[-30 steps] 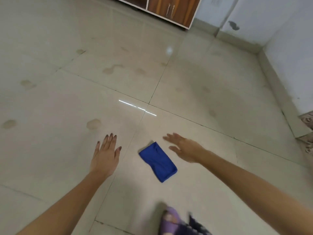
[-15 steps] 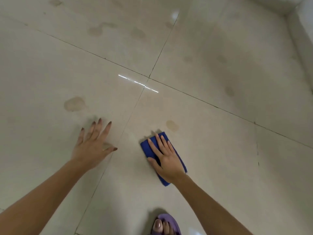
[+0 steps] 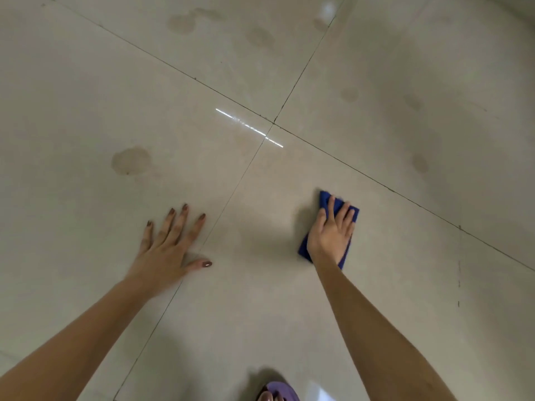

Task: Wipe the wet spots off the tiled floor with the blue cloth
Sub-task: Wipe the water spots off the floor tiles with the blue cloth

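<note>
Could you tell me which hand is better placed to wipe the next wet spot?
The right hand: it presses the blue cloth flat on the tiled floor, with a wet spot ahead to its right. The left hand lies flat, without any cloth.

Dark brown polish coats the nails of the left hand (image 3: 168, 250); the right hand's (image 3: 330, 235) nails are too blurred to tell. Below, between both hands, a purple sandal (image 3: 282, 389) shows toes.

The right hand (image 3: 330, 235) covers most of the blue cloth (image 3: 323, 199) — only its far corner and side edges show. The near edge cuts off the purple slipper (image 3: 282, 389).
</note>
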